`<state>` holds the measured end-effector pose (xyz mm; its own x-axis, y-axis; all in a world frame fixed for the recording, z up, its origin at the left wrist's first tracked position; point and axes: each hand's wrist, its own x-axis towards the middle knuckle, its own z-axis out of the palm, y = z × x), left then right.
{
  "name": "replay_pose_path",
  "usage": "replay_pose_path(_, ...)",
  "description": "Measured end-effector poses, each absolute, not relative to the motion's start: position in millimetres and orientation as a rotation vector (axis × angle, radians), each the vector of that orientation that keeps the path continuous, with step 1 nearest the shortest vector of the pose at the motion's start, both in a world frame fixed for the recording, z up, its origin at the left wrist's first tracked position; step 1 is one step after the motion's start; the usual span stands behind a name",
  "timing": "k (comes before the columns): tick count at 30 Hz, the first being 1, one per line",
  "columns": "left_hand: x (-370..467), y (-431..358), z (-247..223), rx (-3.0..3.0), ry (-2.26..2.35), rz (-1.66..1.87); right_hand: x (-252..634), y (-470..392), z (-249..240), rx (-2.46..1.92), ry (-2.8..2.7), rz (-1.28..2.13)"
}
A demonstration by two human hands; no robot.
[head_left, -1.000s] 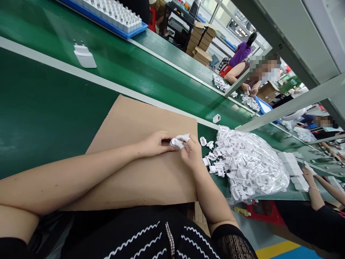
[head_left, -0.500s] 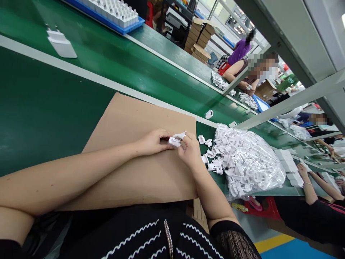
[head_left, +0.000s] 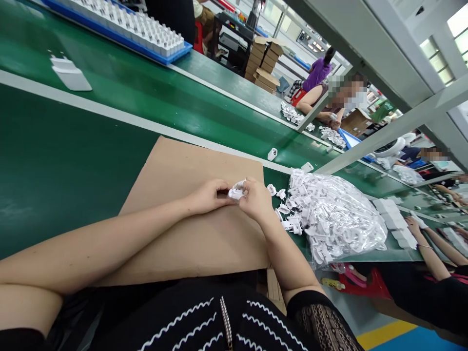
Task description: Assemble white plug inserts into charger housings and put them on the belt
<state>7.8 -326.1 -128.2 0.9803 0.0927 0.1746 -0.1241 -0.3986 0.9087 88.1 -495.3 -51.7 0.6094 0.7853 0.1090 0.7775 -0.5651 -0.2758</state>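
Over the brown cardboard sheet [head_left: 204, 243], my two hands meet around one small white plastic part [head_left: 236, 192]. The fingertips of my left hand [head_left: 209, 196] pinch it from the left side. My right hand [head_left: 256, 199] grips it from the right, with finger and thumb closed on it and white coverings on some fingertips. Just right of my right hand lie several loose white pieces [head_left: 284, 208]. They spill from a clear plastic bag [head_left: 340, 214] full of similar white pieces.
Beyond the cardboard, the green conveyor [head_left: 146, 92] carries a white plug adapter [head_left: 71, 73] and a small white housing [head_left: 272, 154]. A blue tray [head_left: 168, 57] of white adapters stands behind. A slanted metal frame [head_left: 365, 141] rises at right. Co-workers' hands [head_left: 415, 226] touch stacked white boxes [head_left: 393, 217].
The view has shifted slightly. The finger and thumb of my right hand have drawn closer around the white part. On the conveyor, the plug adapter and white housing appear farther left.
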Motion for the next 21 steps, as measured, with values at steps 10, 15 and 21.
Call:
replay_pose_path(10,1,-337,-117,1.919,-0.023,0.171,101,-513,-56,-2.429,-1.124,0.192)
replay_pose_path(15,47,-294,-106,1.965,0.314,0.248,125,-543,-45,-2.951,-0.855,-0.159)
replay_pose_path(21,90,-247,-71,2.386,0.699,0.371,132,-547,-47,-3.047,-0.729,0.119)
